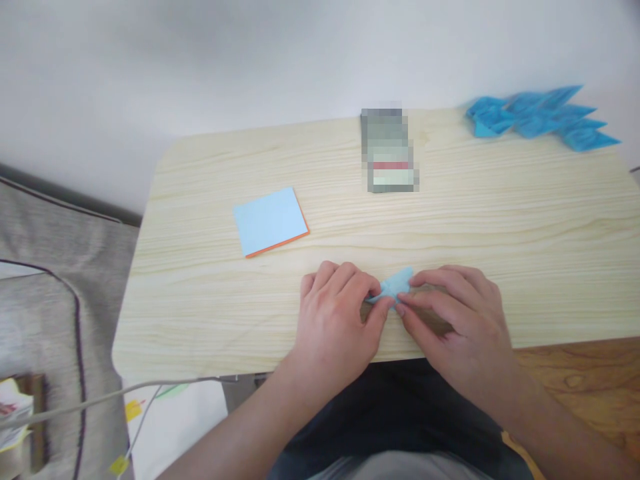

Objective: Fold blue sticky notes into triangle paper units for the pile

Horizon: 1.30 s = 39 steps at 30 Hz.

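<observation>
A small light-blue folded paper [399, 283] is held between my two hands near the table's front edge. My left hand [340, 310] pinches its left side between thumb and index finger. On the other side, my right hand [460, 313] grips it with thumb and fingertips. The fingers cover part of the paper, so its full shape is hidden. Up and to the left lies a stack of paper sheets [271, 221], light blue on top with an orange edge below.
Several blue folded paper pieces [537, 115] sit at the back right of the wooden table [200, 293], by the wall. A blurred-out rectangular object [389, 150] lies at the back middle. A cable [150, 385] runs along the front left edge.
</observation>
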Tool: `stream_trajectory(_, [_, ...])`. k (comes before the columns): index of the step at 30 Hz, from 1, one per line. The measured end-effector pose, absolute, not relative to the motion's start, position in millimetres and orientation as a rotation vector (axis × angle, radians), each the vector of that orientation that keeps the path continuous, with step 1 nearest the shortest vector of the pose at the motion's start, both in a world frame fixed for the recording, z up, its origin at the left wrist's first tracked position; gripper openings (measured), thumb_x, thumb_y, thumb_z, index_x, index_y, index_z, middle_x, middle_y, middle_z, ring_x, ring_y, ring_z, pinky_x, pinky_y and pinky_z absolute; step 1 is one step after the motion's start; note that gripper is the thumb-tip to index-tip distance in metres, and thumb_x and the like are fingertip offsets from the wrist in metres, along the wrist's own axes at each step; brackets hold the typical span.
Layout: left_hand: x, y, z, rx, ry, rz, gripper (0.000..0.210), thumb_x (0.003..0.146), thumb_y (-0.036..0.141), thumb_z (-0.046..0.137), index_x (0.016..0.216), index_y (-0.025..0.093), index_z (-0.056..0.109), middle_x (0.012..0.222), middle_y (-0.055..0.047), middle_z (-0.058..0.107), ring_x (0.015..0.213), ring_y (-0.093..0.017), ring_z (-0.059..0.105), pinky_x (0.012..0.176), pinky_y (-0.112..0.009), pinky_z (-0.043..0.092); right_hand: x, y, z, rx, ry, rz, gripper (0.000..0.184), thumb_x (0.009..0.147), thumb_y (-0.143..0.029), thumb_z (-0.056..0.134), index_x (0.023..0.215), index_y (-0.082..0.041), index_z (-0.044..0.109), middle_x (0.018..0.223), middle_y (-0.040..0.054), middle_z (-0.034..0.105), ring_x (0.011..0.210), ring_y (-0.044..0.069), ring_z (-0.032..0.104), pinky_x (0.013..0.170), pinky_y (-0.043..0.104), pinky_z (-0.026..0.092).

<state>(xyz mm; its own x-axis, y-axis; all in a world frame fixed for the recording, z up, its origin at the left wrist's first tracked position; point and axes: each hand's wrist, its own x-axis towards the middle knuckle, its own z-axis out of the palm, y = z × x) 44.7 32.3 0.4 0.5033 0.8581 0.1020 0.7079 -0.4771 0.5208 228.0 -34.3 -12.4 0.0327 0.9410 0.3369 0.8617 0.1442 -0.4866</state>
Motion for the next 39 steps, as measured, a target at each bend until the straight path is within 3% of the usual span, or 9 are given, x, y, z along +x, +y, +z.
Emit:
stream_trajectory(5, [40.9,33.2,1.1,2.324,1.250,0.464,0.016,0.097,0.033,0.059,0.089,0.023,0.066,0.093,-0.004,0.067,0.095,-0.024,0.052,0.084,-0.043,0.037,224.7,-35.7,-13.2,-1.747,-1.811,0.162,0.010,0.083,-0.024,0.077,0.092,-0.028,0.073,0.109,0.0017,0.074,0.104,0.027,0.062,0.096,0.049,0.043])
stream_trajectory(14, [41.1,34.1,0.3,2.326,1.232,0.504,0.012,0.097,0.032,0.061,0.093,0.025,0.070,0.092,-0.003,0.069,0.094,-0.024,0.052,0.084,-0.043,0.038,221.6,-36.2,-12.7,-1.784,-1.815,0.184,0.010,0.086,-0.025,0.074,0.095,-0.028,0.072,0.109,0.0025,0.072,0.106,0.028,0.060,0.098,0.050,0.042])
stream_trajectory(21, [37.2,33.5,-2.1,2.302,1.184,0.600,0.013,0.096,0.031,0.063,0.097,0.029,0.076,0.092,-0.003,0.069,0.093,-0.022,0.053,0.085,-0.043,0.040,223.3,-38.6,-13.6,-1.789,-1.851,0.190,0.027,0.090,-0.024,0.070,0.115,-0.035,0.073,0.115,0.0027,0.070,0.109,0.028,0.060,0.099,0.050,0.041])
stream_trajectory(39, [35.2,32.2,-7.5,2.339,1.181,0.655,0.014,0.094,0.033,0.066,0.098,0.033,0.079,0.092,-0.003,0.069,0.093,-0.021,0.053,0.086,-0.041,0.041,224.5,-38.7,-15.6,-1.779,-1.861,0.165,0.028,0.087,-0.028,0.075,0.113,-0.035,0.075,0.114,0.0031,0.070,0.107,0.029,0.060,0.097,0.051,0.043])
